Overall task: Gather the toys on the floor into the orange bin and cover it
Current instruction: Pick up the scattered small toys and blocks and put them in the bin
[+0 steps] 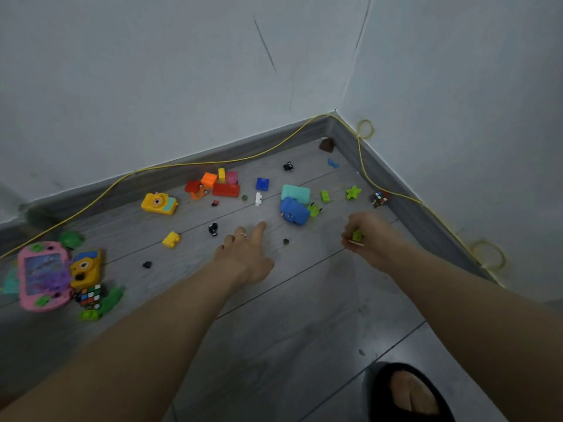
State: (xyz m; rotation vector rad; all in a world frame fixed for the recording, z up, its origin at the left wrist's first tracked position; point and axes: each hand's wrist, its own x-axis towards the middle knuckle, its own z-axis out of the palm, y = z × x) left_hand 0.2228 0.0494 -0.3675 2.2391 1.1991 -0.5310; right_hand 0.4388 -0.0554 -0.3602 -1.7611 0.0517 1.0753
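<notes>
The right hand point(364, 236) is curling tight around a small lime-green brick point(357, 236), pinching it in the fingers above the grey floor point(304, 345). The left hand point(243, 257) is reaching forward with fingers loose and spread, gripping nothing, a ring showing on one finger. Just at twelve o'clock from the left hand's fingertips a blue elephant toy point(294, 211) is lying against a teal block point(295, 192). At eleven o'clock a cluster of red and orange bricks point(214, 185) is sitting near the skirting, with a yellow toy camera point(159, 203) further toward ten. A yellow brick point(171, 239) is lying at nine o'clock. Way out at eight o'clock, a pink handheld game point(42, 275) is resting beside a second yellow camera point(86, 269). At one o'clock from the right hand, a puzzle cube point(379, 198) is touching the skirting.
</notes>
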